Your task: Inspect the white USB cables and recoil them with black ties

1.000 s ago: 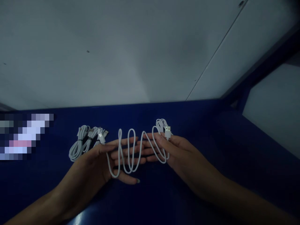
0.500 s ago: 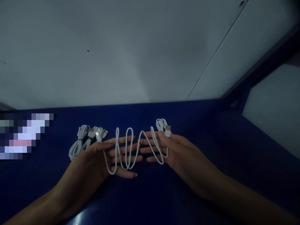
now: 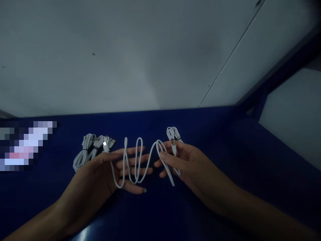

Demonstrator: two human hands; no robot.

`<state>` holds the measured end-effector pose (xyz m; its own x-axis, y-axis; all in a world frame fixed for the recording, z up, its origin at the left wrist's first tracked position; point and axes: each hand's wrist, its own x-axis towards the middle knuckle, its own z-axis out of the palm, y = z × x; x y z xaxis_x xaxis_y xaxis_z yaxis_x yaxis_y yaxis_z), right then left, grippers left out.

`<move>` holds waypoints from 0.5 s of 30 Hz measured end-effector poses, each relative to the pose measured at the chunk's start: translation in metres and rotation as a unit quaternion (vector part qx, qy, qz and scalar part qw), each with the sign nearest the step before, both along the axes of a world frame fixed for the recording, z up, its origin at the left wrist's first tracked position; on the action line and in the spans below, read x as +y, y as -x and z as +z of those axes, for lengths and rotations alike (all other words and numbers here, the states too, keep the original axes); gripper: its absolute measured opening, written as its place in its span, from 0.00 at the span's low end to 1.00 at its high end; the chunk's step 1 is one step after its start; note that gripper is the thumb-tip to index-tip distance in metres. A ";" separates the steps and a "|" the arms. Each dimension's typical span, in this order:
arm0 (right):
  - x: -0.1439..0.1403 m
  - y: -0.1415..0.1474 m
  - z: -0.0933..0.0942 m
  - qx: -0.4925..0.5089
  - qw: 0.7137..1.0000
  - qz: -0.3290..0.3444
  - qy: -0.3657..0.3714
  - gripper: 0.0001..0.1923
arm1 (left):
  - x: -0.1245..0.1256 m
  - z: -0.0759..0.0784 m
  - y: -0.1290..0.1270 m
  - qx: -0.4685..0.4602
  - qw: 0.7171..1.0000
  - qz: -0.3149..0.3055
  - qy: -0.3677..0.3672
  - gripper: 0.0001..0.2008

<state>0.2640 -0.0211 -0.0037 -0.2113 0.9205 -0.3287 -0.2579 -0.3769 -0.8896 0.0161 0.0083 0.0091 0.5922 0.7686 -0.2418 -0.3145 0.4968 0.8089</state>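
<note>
A white USB cable [image 3: 137,160] runs in zigzag loops across the fingers of both hands. My left hand [image 3: 100,174] lies palm up beneath its left loops, with the thumb pressing near the small plug [image 3: 105,146] and the fingers spread. On the other side, my right hand [image 3: 190,160] pinches the right loops between thumb and fingers. The USB-A plug [image 3: 174,147] sticks up beside that thumb.
Bundled white cables [image 3: 85,152] with dark ties lie on the blue tabletop [image 3: 140,124] behind my left hand. Another tied white cable [image 3: 172,132] sits behind my right hand. A pale panel [image 3: 120,67] rises at the back; a pixelated patch covers the far left.
My right thumb has moved left and down onto the loops, and its fingers have curled in. The USB-A plug has shifted left and tilted. My left hand stays nearly still.
</note>
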 end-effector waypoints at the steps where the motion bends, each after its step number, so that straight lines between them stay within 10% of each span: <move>1: 0.000 0.000 -0.001 0.003 1.000 -0.001 -0.005 0.13 | 0.000 0.001 0.000 -0.004 1.000 -0.004 0.000 0.18; 15: 0.001 -0.004 0.004 0.027 0.999 0.013 -0.024 0.12 | -0.004 0.004 0.001 -0.017 0.999 -0.020 -0.024 0.17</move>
<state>0.2683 -0.0202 0.0002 -0.2516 0.9290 -0.2714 -0.2971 -0.3410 -0.8919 0.0150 0.0047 0.0130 0.6298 0.7546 -0.1842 -0.3235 0.4705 0.8210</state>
